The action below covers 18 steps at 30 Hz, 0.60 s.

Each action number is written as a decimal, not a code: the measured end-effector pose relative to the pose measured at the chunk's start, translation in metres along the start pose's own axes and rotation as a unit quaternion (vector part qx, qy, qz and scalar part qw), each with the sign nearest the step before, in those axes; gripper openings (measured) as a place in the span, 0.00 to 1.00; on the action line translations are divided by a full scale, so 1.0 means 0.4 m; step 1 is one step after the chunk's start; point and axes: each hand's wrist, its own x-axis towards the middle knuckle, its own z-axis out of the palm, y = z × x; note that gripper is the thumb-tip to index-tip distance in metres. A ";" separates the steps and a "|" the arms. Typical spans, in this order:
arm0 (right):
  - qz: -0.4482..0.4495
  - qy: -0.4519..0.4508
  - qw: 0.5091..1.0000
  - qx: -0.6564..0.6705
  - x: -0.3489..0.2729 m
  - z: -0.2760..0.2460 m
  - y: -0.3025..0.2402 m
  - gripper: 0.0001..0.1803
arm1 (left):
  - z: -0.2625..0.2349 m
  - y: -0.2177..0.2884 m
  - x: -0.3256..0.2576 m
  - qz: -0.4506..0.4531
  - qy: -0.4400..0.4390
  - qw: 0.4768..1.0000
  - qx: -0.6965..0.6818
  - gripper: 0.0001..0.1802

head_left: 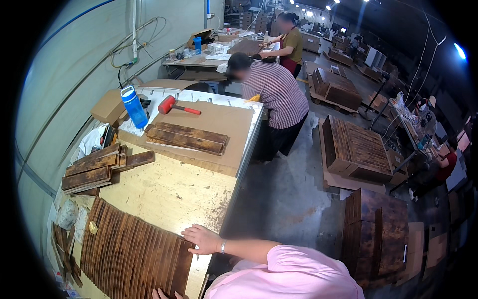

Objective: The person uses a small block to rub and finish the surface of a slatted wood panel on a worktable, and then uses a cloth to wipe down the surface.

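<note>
1. The right hand [201, 238] lies flat and open, fingers spread, on the near right end of a row of dark wooden slats [129, 251] standing on edge side by side at the near left corner of the workbench [174, 194]. It grips nothing; the palm presses on the top edge of the last slat.
2. The left hand [167, 294] shows only as fingertips at the bottom edge, touching the near end of the same row. I cannot tell how far it is open.
3. A small pale block [92, 227] sits on top of the slats near the row's far left end.
4. A stack of short dark boards [102, 167] lies at the left edge of the workbench, beyond the slats.
5. Further back, on a brown sheet of cardboard [219, 124], rests a pair of long dark planks [186, 138].
6. A red-headed mallet [174, 106] lies at the far side of that sheet, and a blue bottle [134, 106] stands just left of it.
7. A person in a striped shirt [279, 94] bends at the far right corner of the workbench.
</note>
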 end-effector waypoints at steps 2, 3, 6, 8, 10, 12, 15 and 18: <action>-0.001 0.001 1.000 0.001 0.000 -0.001 -0.001 0.31 | -0.001 0.000 0.000 -0.001 -0.001 1.000 -0.003 0.35; -0.001 0.002 1.000 0.001 0.001 -0.002 -0.001 0.31 | -0.001 0.000 0.000 0.000 0.000 1.000 -0.003 0.34; 0.000 -0.002 1.000 0.004 0.001 -0.007 -0.004 0.31 | 0.001 -0.001 0.000 0.001 0.004 1.000 -0.004 0.34; -0.001 -0.001 1.000 -0.002 0.000 -0.006 -0.004 0.31 | 0.002 0.000 -0.001 0.001 0.005 1.000 -0.002 0.34; 0.000 0.000 1.000 -0.003 -0.001 -0.005 -0.003 0.31 | 0.003 0.000 -0.001 0.002 0.007 1.000 -0.001 0.34; -0.001 0.001 1.000 0.000 0.000 -0.004 -0.002 0.31 | 0.002 0.001 0.000 0.002 0.008 1.000 0.000 0.34; 0.000 -0.002 1.000 0.002 0.001 -0.003 -0.003 0.31 | 0.000 0.001 0.000 0.003 0.011 1.000 -0.002 0.34; 0.000 -0.002 1.000 0.004 0.002 -0.004 -0.003 0.31 | 0.009 -0.005 -0.002 0.003 0.013 1.000 -0.003 0.34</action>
